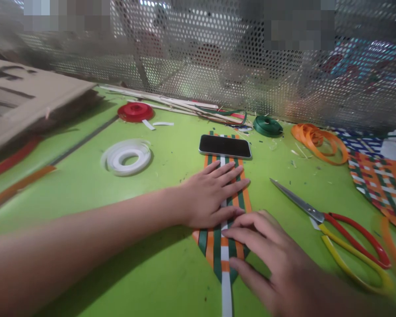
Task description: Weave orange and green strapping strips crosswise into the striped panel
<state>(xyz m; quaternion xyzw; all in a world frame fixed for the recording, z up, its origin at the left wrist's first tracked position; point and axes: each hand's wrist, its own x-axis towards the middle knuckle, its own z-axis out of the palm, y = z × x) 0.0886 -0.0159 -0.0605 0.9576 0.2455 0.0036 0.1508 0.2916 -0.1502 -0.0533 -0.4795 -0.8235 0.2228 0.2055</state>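
Note:
A piece woven from orange, green and white ribbon strips (210, 253) lies on the green table. My left hand (211, 193) rests flat across its middle, fingers spread, pressing on the strips and hiding part of them. At the lower end, my right hand (267, 251) touches the weave with its fingertips, thumb and forefinger apart on either side of an orange crossing. From that end a white strip (227, 295) runs toward me. A phone (225, 146) with a dark screen lies across the far end of the strips.
Scissors (320, 215) with red and yellow handles lie at right. Around the table are a white ribbon roll (128, 157), red roll (135, 112), green roll (268, 126) and orange coil (320, 141). Cardboard (36, 97) stands left; perforated metal (211, 61) borders the back.

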